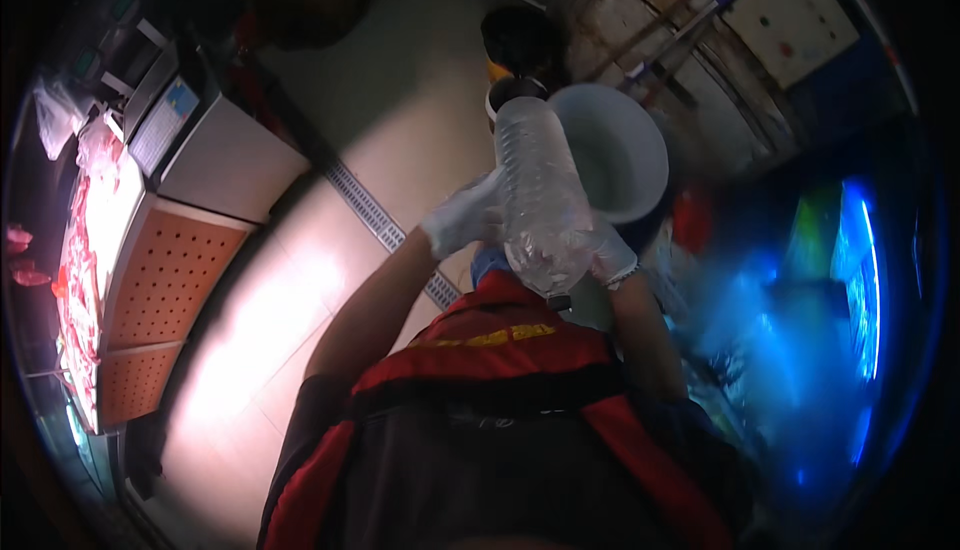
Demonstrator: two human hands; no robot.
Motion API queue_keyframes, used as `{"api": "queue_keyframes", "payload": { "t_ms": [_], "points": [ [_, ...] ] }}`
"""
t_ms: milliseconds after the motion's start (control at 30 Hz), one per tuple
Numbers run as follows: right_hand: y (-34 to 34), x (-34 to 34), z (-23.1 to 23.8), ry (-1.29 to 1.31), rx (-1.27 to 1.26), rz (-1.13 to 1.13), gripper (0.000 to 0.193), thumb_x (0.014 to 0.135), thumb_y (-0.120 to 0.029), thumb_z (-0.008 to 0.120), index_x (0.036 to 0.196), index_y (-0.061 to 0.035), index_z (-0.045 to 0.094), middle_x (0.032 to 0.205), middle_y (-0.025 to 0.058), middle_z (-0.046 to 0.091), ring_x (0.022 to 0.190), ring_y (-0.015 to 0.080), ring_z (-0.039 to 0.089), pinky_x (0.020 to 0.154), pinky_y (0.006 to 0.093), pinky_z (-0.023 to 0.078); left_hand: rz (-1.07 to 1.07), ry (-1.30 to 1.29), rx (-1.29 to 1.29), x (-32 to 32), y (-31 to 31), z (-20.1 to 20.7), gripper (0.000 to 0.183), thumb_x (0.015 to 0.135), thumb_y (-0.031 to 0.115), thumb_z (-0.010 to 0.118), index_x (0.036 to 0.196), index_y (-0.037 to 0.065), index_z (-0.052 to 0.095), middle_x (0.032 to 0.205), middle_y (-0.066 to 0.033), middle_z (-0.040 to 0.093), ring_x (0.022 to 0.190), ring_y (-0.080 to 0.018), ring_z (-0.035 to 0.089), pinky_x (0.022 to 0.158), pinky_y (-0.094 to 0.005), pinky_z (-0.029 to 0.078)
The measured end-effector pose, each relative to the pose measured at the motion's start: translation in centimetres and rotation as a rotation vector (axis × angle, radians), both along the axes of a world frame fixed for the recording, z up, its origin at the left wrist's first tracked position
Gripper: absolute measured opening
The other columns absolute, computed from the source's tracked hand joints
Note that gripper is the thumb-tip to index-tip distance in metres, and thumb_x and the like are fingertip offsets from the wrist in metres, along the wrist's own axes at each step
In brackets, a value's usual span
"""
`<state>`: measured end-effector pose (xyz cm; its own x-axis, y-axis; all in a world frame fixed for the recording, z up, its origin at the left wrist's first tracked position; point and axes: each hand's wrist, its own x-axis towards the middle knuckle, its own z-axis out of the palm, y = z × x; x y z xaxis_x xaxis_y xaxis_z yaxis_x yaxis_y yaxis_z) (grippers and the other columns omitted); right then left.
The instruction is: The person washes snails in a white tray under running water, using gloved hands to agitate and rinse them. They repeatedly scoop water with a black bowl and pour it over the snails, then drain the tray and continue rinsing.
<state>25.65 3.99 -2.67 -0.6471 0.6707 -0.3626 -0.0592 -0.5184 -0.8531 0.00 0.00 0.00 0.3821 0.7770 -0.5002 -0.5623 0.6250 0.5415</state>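
Note:
A large clear plastic bottle [545,190] with ribbed sides is in front of my body, its dark cap [559,302] toward me and its base pointing away. My left hand [468,216], in a white glove, grips the bottle's left side; its fingertips are partly hidden behind the plastic. On the other side, my right hand [608,254], also white-gloved, is closed against the bottle near the cap end, with most fingers out of sight. Just beyond and to the right stands a round white bucket [655,165], partly covered by the bottle. My red and black apron [490,370] is below.
A lit counter with red meat [80,280] and a perforated orange-brown panel [165,280] runs along the left. A metal drain grate [362,205] crosses the tiled floor. A dark container [522,45] is beyond the bottle. Blue-lit glass [855,290] glows at right.

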Motion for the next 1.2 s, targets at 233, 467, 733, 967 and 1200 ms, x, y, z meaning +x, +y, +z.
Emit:
{"api": "queue_keyframes", "payload": {
  "t_ms": [233,467,733,967,1200],
  "points": [
    [28.3,-14.7,3.3,-0.313,0.225,0.322,0.063,0.078,-0.012,0.074,0.132,-0.0023,0.043,0.107,0.0062,0.062,0.095,0.0146,0.060,0.082,0.0297,0.051,0.198,-0.345,0.041,-11.0,27.7,-3.1,0.068,0.090,0.045,0.059,0.141,0.007,0.035,0.132,-0.0146,0.051,0.121,-0.0301,0.050,0.099,-0.0449,0.044],
    [48.7,-27.6,10.6,-0.131,0.294,0.287,0.086,0.075,-0.005,0.076,0.145,-0.0063,0.026,0.106,0.0023,0.060,0.089,0.0103,0.058,0.078,0.0263,0.050,0.317,-0.177,0.176,-22.5,47.6,2.8,0.060,0.091,0.036,0.060,0.139,0.008,0.037,0.129,-0.0120,0.052,0.117,-0.0283,0.052,0.102,-0.0433,0.042],
    [68.0,-36.6,15.1,-0.118,0.370,-0.127,0.107,0.071,-0.010,0.079,0.148,0.0048,0.007,0.151,0.0109,0.024,0.136,0.0166,0.027,0.110,0.0293,0.026,0.069,-0.140,0.235,-31.4,73.7,8.0,0.050,0.090,0.022,0.063,0.134,0.009,0.045,0.123,-0.0082,0.057,0.111,-0.0225,0.056,0.096,-0.0367,0.047],
    [86.5,-36.9,11.9,-0.158,0.533,-0.347,0.101,0.070,-0.007,0.077,0.150,-0.0030,0.014,0.132,0.0066,0.048,0.116,0.0155,0.050,0.097,0.0297,0.043,-0.109,-0.084,0.383,-32.4,95.5,11.5,0.052,0.089,0.016,0.064,0.136,0.010,0.042,0.125,-0.0068,0.055,0.110,-0.0200,0.056,0.093,-0.0346,0.049],
    [107.4,-41.0,15.1,-0.213,0.524,-0.425,0.101,0.072,-0.005,0.075,0.151,-0.0037,0.011,0.122,0.0058,0.055,0.105,0.0138,0.055,0.091,0.0287,0.045,-0.197,-0.063,0.285,-36.2,117.0,13.2,0.046,0.088,0.024,0.065,0.130,0.014,0.047,0.118,-0.0033,0.059,0.105,-0.0187,0.059,0.083,-0.0316,0.051]
  ]
}}
